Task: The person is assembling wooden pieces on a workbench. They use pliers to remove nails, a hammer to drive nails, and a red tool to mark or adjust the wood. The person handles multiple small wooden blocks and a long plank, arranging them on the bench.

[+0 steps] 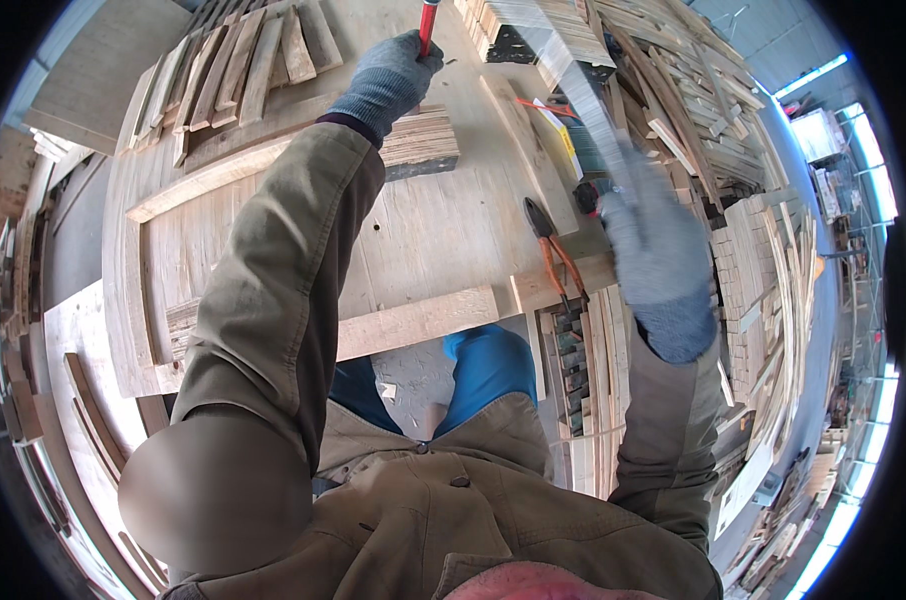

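Observation:
My left hand, in a grey knit glove, is closed around a slim red stick-like thing near the top edge; its upper end is cut off. At the right, my gloved right hand is smeared by motion. A long, translucent grey strip runs from its fingers up to a stack of wood pieces; blur hides what the strip is. The right hand seems to grip its lower end. Just left of this hand lie orange-handled pincers and a small black-and-red thing.
A wooden bench top carries a light batten along its near edge. Another wood stack lies below my left wrist. Loose slats are piled at far left, more boards at right. A yellow-and-white strip lies by the pincers.

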{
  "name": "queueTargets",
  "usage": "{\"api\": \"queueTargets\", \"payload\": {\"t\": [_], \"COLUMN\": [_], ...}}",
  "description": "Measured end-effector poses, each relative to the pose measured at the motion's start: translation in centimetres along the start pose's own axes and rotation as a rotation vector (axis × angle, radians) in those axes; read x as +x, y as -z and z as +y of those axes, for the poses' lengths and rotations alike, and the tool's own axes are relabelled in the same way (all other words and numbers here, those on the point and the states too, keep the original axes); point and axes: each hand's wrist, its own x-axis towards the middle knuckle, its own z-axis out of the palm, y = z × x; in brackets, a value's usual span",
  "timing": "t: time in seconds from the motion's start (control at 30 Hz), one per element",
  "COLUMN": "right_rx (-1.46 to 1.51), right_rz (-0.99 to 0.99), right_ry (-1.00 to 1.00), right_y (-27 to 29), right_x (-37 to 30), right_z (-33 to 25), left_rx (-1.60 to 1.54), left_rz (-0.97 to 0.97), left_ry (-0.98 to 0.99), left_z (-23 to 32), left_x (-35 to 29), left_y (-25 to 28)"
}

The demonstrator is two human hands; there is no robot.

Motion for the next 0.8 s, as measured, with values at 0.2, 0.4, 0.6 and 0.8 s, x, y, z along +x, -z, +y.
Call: {"api": "queueTargets", "payload": {"t": [0.2, 0.4, 0.6, 0.8], "right_rx": [0.117, 0.252, 0.097, 0.075], "right_rz": [-0.172, 0.362, 0.321, -0.245], "right_ry": [-0.196, -0.023, 0.019, -0.265], "right_y": [1.0, 2.7, 1.0, -1.3], "right_x": [0.4, 0.8, 0.0, 0.2], "right_z": [-0.6, 0.0, 0.3, 0.7], "left_rx": [-0.024, -0.020, -0.027, -0.060], "left_rz": [-0.018, -0.020, -0.021, -0.018], "left_ry": [0.032, 0.094, 0.093, 0.090], "left_z": [0.3, 0.2, 0.3, 0.4], "left_x": [0.0, 0.1, -0.1, -0.8], "left_y": [-0.1, -0.1, -0.1, 0.3]}}
